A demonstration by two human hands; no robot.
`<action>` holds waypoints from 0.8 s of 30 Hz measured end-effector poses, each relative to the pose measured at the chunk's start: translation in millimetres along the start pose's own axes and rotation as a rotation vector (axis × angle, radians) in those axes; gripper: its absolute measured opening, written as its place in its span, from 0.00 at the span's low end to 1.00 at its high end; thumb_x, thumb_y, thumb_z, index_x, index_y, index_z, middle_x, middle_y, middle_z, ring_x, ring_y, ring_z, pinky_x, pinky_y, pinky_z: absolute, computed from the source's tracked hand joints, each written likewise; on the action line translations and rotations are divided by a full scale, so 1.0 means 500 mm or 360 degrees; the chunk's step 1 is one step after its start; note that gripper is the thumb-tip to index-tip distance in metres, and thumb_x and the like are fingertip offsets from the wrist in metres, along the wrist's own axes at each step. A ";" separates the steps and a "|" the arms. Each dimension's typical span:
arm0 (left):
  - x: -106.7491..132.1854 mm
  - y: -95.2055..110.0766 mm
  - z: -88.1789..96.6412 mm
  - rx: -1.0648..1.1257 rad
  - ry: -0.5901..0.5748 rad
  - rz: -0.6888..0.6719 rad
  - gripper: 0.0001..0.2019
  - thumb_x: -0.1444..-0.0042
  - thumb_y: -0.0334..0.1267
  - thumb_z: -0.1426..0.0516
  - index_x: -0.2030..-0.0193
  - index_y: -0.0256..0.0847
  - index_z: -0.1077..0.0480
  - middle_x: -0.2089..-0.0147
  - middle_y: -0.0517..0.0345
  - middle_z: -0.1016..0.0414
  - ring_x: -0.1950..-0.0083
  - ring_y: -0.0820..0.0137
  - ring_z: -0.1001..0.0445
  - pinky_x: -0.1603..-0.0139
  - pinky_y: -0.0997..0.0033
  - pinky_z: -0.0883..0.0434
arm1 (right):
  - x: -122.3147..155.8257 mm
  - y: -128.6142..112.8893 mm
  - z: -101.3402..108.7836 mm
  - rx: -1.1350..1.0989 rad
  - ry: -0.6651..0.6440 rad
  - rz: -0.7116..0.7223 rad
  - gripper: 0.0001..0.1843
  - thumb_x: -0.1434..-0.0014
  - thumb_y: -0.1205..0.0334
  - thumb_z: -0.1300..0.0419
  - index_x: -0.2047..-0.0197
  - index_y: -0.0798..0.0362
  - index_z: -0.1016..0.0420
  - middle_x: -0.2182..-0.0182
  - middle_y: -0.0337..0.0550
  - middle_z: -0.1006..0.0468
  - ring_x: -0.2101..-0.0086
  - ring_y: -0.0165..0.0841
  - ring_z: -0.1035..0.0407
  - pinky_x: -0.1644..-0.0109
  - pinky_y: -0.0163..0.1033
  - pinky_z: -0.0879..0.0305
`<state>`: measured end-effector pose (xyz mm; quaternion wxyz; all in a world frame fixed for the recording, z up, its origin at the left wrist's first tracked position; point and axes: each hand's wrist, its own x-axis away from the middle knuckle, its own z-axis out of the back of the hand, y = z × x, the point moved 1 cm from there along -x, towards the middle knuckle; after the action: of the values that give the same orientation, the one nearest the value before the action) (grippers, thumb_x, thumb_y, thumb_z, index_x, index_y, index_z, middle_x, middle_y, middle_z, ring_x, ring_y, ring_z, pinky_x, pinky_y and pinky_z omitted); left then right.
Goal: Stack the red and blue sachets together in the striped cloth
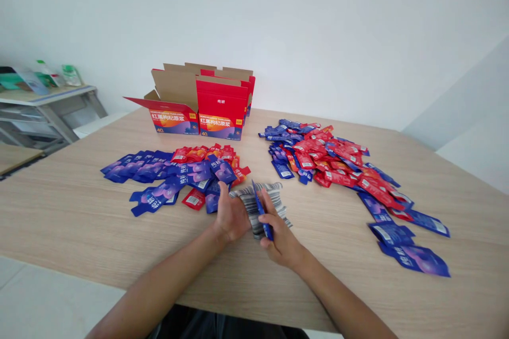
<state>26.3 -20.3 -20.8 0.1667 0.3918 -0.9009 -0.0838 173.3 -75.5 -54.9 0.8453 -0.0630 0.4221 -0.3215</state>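
Right hand (283,241): its grip is closed, fingers and thumb pinching one blue pouch (260,204).
Pouch in the grip: held by its near half, with the far half projecting beyond the fingers.
Pouch's long axis: slanting from near right to far left, seen almost edge-on; the narrow far end points away from the person.
Pouch's place: over the striped cloth (283,214), right of the left hand (233,218).
Left hand: at the cloth's left edge, thumb raised; the fingers are mostly hidden, so I cannot tell whether its grip is spread or pinching.
Left pile (194,172): blue and red pouches on the table (119,243), just beyond the left hand.
Right pile (338,159): mixed pouches, trailing toward the near right.
Cartons (220,111): flaps up, beyond the left pile.
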 end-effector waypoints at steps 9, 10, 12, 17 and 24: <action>-0.002 0.015 -0.013 0.0042 -0.0118 -0.0064 0.47 0.42 0.74 0.59 0.35 0.35 0.32 0.44 0.39 0.21 0.39 0.47 0.26 0.35 0.43 0.36 | -0.025 0.027 0.028 0.0317 0.0681 -0.0474 0.12 0.40 0.54 0.34 0.59 0.47 0.32 0.38 0.56 0.30 0.38 0.49 0.35 0.33 0.67 0.45; -0.003 0.015 -0.011 0.0033 -0.0137 -0.0057 0.46 0.42 0.73 0.59 0.35 0.35 0.32 0.44 0.39 0.22 0.39 0.47 0.26 0.35 0.43 0.36 | -0.028 0.030 0.033 0.0408 0.0625 -0.0420 0.12 0.40 0.54 0.33 0.60 0.48 0.32 0.37 0.57 0.31 0.37 0.50 0.36 0.32 0.67 0.47; -0.003 0.008 -0.006 -0.0001 -0.0194 0.0022 0.47 0.43 0.74 0.59 0.36 0.34 0.32 0.43 0.38 0.22 0.39 0.46 0.27 0.35 0.44 0.36 | -0.028 0.032 0.037 0.0570 0.0467 -0.0325 0.09 0.38 0.56 0.36 0.59 0.50 0.31 0.33 0.58 0.37 0.34 0.51 0.41 0.31 0.69 0.52; 0.004 -0.040 0.003 -0.0148 -0.0364 0.0324 0.51 0.44 0.76 0.63 0.35 0.33 0.33 0.39 0.37 0.25 0.35 0.47 0.30 0.32 0.46 0.40 | -0.022 0.034 0.035 0.0807 0.0177 -0.0331 0.29 0.30 0.62 0.50 0.28 0.52 0.49 0.25 0.56 0.56 0.27 0.51 0.62 0.30 0.72 0.59; 0.011 -0.076 0.009 -0.0304 -0.0221 0.0218 0.44 0.42 0.73 0.58 0.33 0.41 0.33 0.38 0.43 0.25 0.32 0.48 0.33 0.31 0.48 0.40 | -0.016 0.059 0.041 0.0695 0.0096 -0.0465 0.33 0.26 0.61 0.55 0.23 0.43 0.63 0.24 0.52 0.59 0.27 0.48 0.60 0.30 0.70 0.54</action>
<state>47.0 -50.2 -34.4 0.1458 0.3048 -0.9229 -0.1844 199.9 -51.2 -47.6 0.7705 0.0703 0.3542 -0.5253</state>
